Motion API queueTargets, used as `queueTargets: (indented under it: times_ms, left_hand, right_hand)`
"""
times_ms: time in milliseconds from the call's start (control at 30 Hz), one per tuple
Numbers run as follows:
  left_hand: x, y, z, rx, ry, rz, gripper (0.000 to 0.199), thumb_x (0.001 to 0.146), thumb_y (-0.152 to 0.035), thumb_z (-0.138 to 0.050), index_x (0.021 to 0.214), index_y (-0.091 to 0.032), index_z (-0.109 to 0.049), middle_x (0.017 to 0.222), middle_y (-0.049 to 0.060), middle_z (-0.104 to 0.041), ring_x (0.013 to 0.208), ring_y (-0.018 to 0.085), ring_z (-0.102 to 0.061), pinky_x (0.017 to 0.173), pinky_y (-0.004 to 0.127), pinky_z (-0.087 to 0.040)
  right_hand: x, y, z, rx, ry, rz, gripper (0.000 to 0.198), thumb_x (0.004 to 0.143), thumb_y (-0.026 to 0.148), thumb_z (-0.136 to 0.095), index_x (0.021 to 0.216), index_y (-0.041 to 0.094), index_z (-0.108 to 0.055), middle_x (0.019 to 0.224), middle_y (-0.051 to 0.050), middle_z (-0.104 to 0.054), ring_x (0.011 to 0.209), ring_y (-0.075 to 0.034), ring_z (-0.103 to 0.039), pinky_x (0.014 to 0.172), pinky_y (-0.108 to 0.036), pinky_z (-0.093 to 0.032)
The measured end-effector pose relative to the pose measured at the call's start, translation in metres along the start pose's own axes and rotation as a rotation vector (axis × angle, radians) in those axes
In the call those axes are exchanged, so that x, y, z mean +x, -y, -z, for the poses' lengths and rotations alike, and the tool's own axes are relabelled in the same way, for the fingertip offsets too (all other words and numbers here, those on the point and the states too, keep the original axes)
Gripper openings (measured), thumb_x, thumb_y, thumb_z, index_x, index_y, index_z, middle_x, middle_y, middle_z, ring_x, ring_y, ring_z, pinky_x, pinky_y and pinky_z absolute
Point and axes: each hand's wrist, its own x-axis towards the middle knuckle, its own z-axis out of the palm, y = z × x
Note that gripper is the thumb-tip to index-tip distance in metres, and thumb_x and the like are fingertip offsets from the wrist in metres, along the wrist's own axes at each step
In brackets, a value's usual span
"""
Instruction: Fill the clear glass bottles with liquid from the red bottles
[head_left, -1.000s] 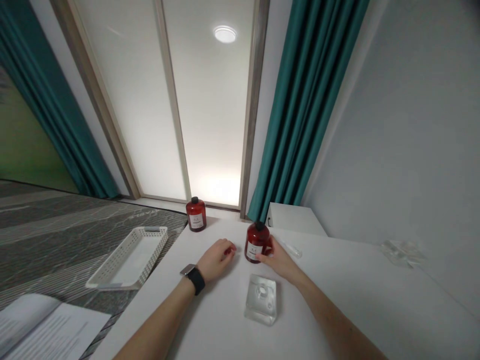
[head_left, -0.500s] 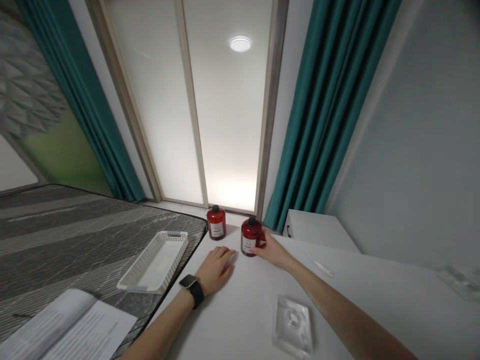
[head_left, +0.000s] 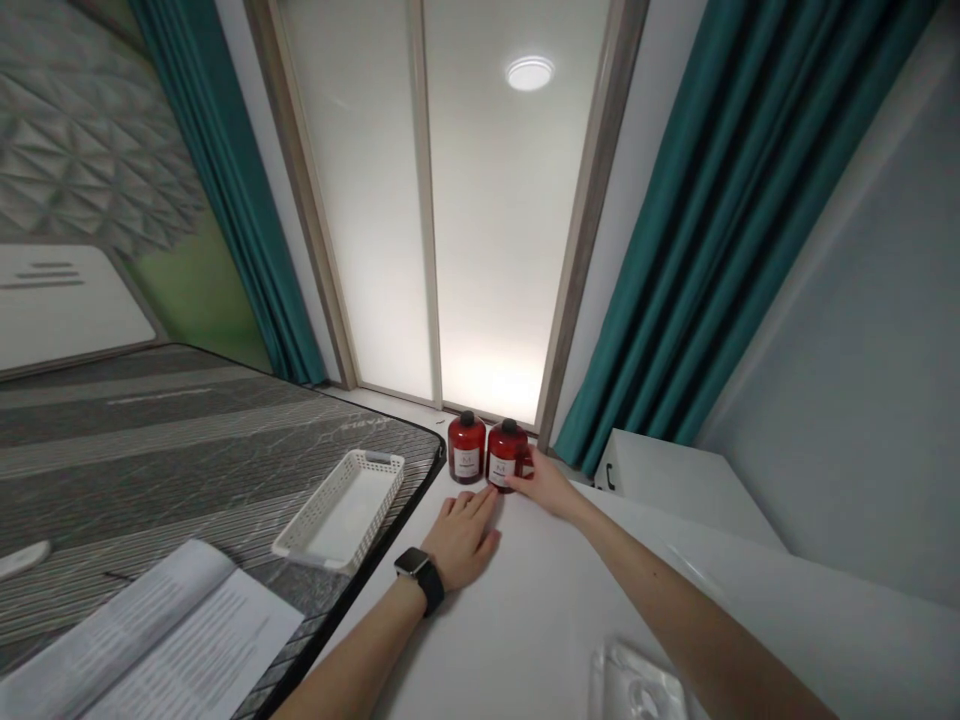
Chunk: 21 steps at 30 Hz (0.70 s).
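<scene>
Two red bottles with black caps and white labels stand upright side by side at the far end of the white table (head_left: 480, 640). My right hand (head_left: 553, 487) is closed round the handle of the right red bottle (head_left: 501, 470). Just left of it, almost touching, is the left red bottle (head_left: 466, 462). My left hand (head_left: 463, 538), with a black watch (head_left: 421, 578) at the wrist, lies flat on the tabletop in front of the bottles. Its fingers are stretched out, and the fingertips reach close to the base of the right bottle.
On the grey mattress (head_left: 225, 430) to the left are a white plastic basket (head_left: 341, 510) and an open book (head_left: 195, 640). A clear plastic case (head_left: 637, 685) lies at the table's near side. Beyond the table stands a white cabinet (head_left: 690, 485) beside the teal curtain (head_left: 720, 250).
My right hand has brought its red bottle left, up close to the other one. The left hand stays flat on the table, fingers nearer the bottles. The view has turned slightly left.
</scene>
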Motion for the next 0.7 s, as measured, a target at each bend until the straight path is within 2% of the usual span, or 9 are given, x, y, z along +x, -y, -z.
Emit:
queueTargets:
  times_ms: [333,567,700]
  left_hand:
    - [0.0006,0.0014,-0.0017,-0.024,-0.020,0.011,0.057,0.092,-0.029,-0.049,0.148,-0.018,-0.037,0.152,0.012,-0.044,0.126,0.034,-0.044,0.102,0.052,-0.034]
    - [0.0008,0.0006,0.0005,-0.008,-0.008,0.020,0.056,0.092,-0.030,-0.050,0.146,-0.017,-0.039,0.150,0.013,-0.045,0.126,0.034,-0.044,0.102,0.051,-0.034]
    - [0.0006,0.0005,0.0006,-0.002,-0.025,0.007,0.053,0.092,-0.029,-0.050,0.143,-0.017,-0.042,0.147,0.012,-0.049,0.124,0.033,-0.044,0.101,0.050,-0.035]
  right_hand:
    - [-0.0002,-0.0076,-0.0045,0.007,-0.019,0.007,0.057,0.070,0.022,-0.081,0.119,0.020,-0.052,0.121,-0.011,-0.066,0.097,-0.025,-0.070,0.087,-0.048,-0.058]
    - [-0.0012,-0.0055,-0.0058,0.016,0.025,0.013,0.058,0.070,0.020,-0.078,0.120,0.019,-0.050,0.122,-0.012,-0.066,0.098,-0.025,-0.069,0.089,-0.048,-0.056]
    - [-0.0042,-0.0070,-0.0028,0.003,0.032,0.001,0.072,0.067,0.021,-0.080,0.129,0.018,-0.044,0.119,-0.011,-0.065,0.101,-0.025,-0.067,0.093,-0.048,-0.053]
